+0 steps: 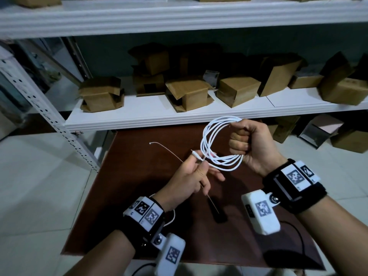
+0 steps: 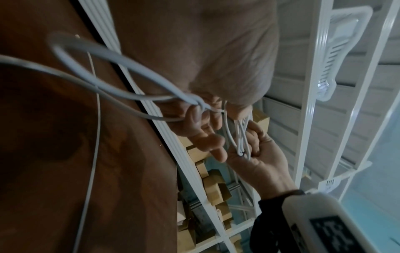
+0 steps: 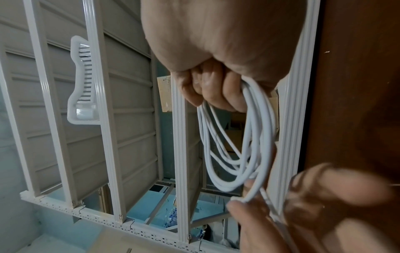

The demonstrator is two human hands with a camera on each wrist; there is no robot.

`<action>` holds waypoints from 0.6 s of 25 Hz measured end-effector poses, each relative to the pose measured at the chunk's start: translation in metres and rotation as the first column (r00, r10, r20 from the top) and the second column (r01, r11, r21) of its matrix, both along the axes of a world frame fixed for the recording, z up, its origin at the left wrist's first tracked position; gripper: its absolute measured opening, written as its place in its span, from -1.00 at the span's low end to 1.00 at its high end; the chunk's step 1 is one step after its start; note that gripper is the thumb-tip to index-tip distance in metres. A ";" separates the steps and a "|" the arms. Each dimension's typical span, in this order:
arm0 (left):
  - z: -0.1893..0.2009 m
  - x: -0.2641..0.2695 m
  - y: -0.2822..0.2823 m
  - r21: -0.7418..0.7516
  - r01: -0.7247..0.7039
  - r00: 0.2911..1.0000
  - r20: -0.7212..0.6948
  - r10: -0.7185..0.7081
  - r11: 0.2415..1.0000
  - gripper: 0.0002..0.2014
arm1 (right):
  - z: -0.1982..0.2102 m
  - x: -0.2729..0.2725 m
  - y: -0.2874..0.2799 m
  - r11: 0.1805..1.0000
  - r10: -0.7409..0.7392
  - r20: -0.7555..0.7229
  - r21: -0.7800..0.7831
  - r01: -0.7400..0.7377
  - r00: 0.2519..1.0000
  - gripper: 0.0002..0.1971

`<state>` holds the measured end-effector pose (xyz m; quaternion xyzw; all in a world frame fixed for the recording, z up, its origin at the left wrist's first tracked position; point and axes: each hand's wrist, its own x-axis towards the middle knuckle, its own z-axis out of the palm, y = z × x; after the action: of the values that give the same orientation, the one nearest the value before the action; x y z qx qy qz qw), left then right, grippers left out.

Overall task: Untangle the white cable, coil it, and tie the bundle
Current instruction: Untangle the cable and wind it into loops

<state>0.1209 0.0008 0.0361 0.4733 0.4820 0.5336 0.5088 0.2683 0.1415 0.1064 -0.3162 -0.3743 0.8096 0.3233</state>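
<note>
Thin white cable (image 1: pixel 216 144) coiled in several round loops, held in air above dark brown wooden table (image 1: pixel 139 156). Coil hangs from right hand (image 1: pixel 251 144), fist closed round loops' far side. Left hand (image 1: pixel 191 176) pinches coil's near side plus thin tie wire (image 1: pixel 169 151), wire slanting far-left to near-right. Brown cardboard boxes (image 1: pixel 237 90) on white shelf (image 1: pixel 159 118); contents hidden.

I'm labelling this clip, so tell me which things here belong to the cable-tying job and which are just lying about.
Part of the job:
white cable, coiled, gripped by the right hand
thin tie, pinched with the cable end by the left hand

Just lying about:
cardboard boxes on the white shelf
brown table
</note>
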 end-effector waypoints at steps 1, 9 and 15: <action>0.000 -0.003 0.001 0.007 -0.028 1.000 -0.010 0.028 1.000 -0.61 | -0.001 0.000 0.000 1.000 0.002 0.002 0.001 -0.002 1.000 -0.56; 0.008 -0.014 0.002 -0.017 -0.231 0.972 0.030 0.231 0.973 -0.75 | -0.002 -0.006 -0.007 1.000 0.020 0.026 0.004 -0.020 0.999 -0.55; 0.015 -0.013 0.003 -0.066 -0.200 0.946 0.246 0.210 0.978 -0.72 | -0.005 -0.010 -0.010 1.000 -0.002 0.013 0.010 0.002 1.000 -0.56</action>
<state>0.1076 0.0036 0.0515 0.3388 0.4706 0.6297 0.5169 0.2579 0.1313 0.1014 -0.3202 -0.3803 0.8053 0.3230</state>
